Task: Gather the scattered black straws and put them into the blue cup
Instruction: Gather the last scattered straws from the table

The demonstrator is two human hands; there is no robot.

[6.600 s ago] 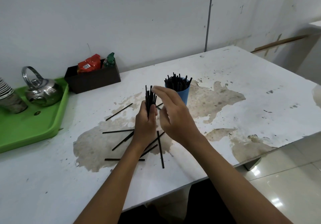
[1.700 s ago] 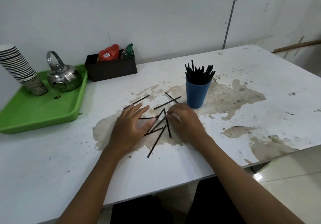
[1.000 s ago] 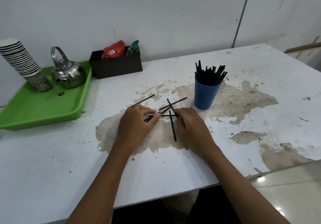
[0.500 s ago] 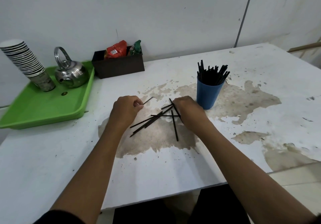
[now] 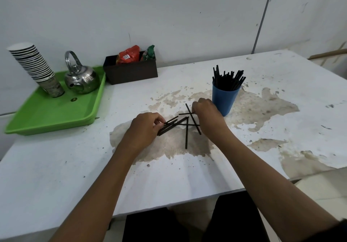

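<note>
Gathering step, by the look of it. The left hand (image 5: 144, 129) is curled w/ fingertips pinching the near ends of a small bunch of black straws (image 5: 171, 125) lying slantwise on the tabletop (image 5: 75, 176). The right hand (image 5: 208, 118) is curled too, knuckles up, fingers down on the crossed straws (image 5: 193, 118) just beside the blue cup (image 5: 223, 101); whether it actually grips one I can't tell, fingertips are hidden. One straw (image 5: 186, 136) lies apart from the rest, pointing toward the person, touched by neither hand.

The cup stands upright behind the right hand, already packed w/ straws (image 5: 227, 80) sticking out the top.

Next, I'd guess: sweep the crossed ones & the loner into the left-hand bunch, square up the ends, lift the lot and drop it in. The cup's crowded, so the bundle needs to go in near vertical or it'll snag on the ones standing there.
</note>
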